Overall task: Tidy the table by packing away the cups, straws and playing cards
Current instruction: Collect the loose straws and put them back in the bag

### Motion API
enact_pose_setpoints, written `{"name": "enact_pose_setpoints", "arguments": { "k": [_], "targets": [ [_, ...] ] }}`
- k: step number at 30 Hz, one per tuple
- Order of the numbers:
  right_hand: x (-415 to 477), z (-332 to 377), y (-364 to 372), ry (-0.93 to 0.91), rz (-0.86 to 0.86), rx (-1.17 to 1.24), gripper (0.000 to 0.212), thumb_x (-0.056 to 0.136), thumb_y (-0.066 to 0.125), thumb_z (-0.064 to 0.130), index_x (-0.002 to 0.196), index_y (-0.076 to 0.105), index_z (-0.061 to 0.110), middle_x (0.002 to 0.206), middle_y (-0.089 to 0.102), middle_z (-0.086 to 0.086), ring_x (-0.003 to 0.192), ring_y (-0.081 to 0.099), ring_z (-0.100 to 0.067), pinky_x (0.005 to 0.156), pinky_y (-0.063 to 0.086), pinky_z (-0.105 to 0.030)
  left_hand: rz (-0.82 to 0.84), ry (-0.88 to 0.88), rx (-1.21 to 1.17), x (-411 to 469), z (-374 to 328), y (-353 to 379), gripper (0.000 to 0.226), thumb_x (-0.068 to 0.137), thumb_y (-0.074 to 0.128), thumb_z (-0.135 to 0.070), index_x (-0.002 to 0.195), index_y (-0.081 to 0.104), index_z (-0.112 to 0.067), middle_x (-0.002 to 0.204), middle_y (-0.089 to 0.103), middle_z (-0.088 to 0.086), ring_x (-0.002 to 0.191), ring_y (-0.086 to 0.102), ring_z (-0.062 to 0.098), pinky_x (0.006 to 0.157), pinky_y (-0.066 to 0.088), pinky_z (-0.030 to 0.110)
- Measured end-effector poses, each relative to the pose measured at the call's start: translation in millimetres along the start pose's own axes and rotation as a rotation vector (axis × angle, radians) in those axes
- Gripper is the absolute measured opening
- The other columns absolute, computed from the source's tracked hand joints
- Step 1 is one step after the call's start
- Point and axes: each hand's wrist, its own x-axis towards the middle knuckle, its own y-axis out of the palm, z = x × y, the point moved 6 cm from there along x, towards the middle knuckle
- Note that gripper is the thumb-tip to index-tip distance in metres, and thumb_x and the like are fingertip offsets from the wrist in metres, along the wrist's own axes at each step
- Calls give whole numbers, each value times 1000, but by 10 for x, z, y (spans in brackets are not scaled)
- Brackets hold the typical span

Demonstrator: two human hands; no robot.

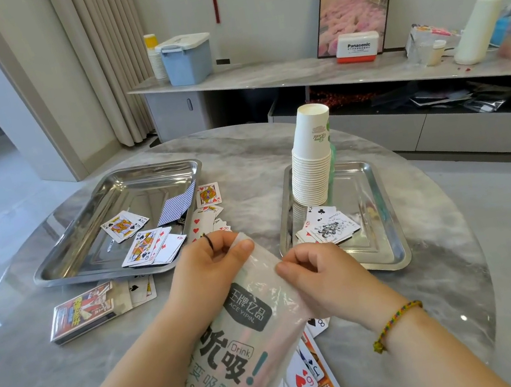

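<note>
I note my left hand (211, 262) and right hand (319, 270) pinching the straw bag (240, 349) mouth; cups (312, 163) stacked far right, cards (300, 379) unpacked.

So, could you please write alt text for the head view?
A left hand and right hand pinch the top of a straw bag over a grey table. Playing cards lie on it, in the left tray and the right tray, which holds stacked paper cups.

Straw bag (239, 339) in my fingers: thin frosted plastic, crinkled. Trays (85, 243): mirror-polished steel. Cup stack (311, 159): matt white paper. Table (430, 264): glossy grey marble. Card box (87, 310): shiny.
</note>
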Motion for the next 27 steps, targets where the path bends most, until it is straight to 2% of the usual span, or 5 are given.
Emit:
{"name": "enact_pose_setpoints", "arguments": {
  "k": [9, 14, 20, 23, 27],
  "targets": [
    [-1, 8, -22, -28, -98, -4, 33, 84, 58, 21, 53, 50, 29, 47, 53, 14, 47, 46, 3, 50, 37, -11, -48, -41, -41, 49, 6, -44, 21, 82, 61, -13, 62, 62, -20, 45, 62, -10, 43, 54, 0, 44, 45, 12],
    [-9, -51, -72, 52, -10, 25, 32, 86, 55, 16, 55, 51, 25, 54, 49, 9, 51, 47, -6, 62, 51, -37, -58, -74, -87, 70, 23, -72, 19, 83, 60, -12, 65, 63, -17, 45, 62, -9, 41, 54, 1, 43, 45, 11],
    [-1, -18, -43, -80, -143, -91, 34, 87, 52, 21, 55, 45, 30, 50, 46, 9, 49, 42, -3, 53, 38, -23, -9, -181, -170, 122, 87, -81, 16, 82, 61, -14, 66, 63, -16, 49, 65, -5, 44, 59, 5, 43, 49, 17],
    [15, -81, -2, -34, -80, -69, 31, 87, 50, 21, 58, 48, 29, 55, 48, 9, 51, 43, -2, 56, 39, -21, 112, -258, -127, 117, 134, -41, 18, 78, 64, -7, 61, 63, -12, 50, 67, 1, 44, 62, 10, 42, 49, 17],
    [38, -164, 35, 49, -1, 23, 25, 86, 53, 23, 61, 53, 25, 56, 50, 10, 46, 44, 4, 48, 36, -9, 109, -197, -18, 111, 116, -44, 22, 77, 66, -7, 56, 64, -14, 50, 67, -1, 46, 62, 9, 45, 50, 17]
  ]
}}
